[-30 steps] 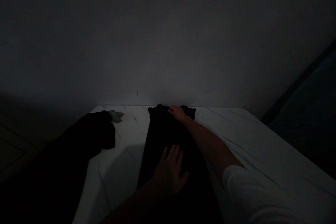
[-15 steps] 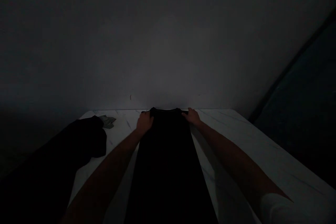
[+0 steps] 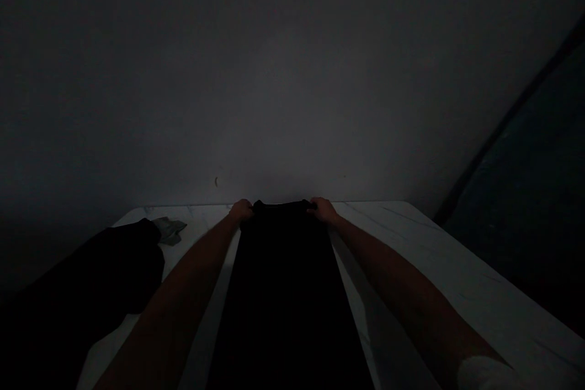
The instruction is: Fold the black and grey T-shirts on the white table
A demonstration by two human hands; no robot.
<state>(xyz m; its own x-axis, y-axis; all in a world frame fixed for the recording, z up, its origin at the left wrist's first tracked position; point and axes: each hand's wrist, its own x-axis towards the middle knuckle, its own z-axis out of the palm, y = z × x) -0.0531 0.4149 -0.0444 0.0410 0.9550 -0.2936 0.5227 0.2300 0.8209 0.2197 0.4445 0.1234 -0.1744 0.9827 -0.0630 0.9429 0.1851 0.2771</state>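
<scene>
A long black garment (image 3: 287, 292), which looks like a shirt with a neckline at its far end, lies stretched over the white table (image 3: 397, 225). My left hand (image 3: 241, 211) is closed on its far left corner by the shoulder. On the opposite side, my right hand (image 3: 323, 210) grips the far right corner. Both arms reach forward along the garment's sides. The picture is very dark, so folds in the black cloth do not show.
Another heap of dark cloth (image 3: 105, 274) lies on the left of the table. A small grey-green cloth piece (image 3: 170, 230) sticks out at its far end. Behind the table rises a plain grey wall (image 3: 283, 85). A dark bluish sheet-like shape (image 3: 534, 177) slopes at the right.
My left hand has shifted slightly outward to the garment's corner, and my right hand has drawn closer to the neckline. The camera view has tilted a little, lowering the table in the picture.
</scene>
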